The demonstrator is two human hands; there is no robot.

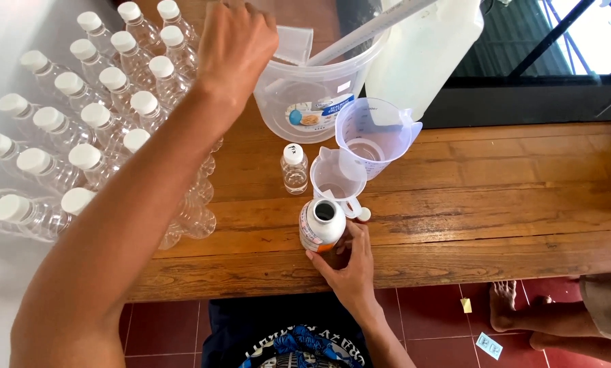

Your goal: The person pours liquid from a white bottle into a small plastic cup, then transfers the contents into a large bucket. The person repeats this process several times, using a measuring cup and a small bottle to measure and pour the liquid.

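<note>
My right hand [349,269] grips the lower side of an open white bottle [322,223] with an orange label, standing upright near the front edge of the wooden table [496,204]. My left hand [236,46] reaches far across the table, fingers curled, above the capped clear bottles [101,123] and next to a clear plastic bucket [312,95]. I cannot see anything held in it. A small clear capped bottle [294,169] stands just behind the white bottle. Two clear measuring jugs, the smaller [337,181] and the larger [373,140], stand beside it.
Several capped clear bottles lie and stand at the table's left. A long clear tube [370,31] rests across the bucket. A large translucent jerrycan [424,51] stands behind. Another person's bare foot [506,307] rests on the red tiled floor at right.
</note>
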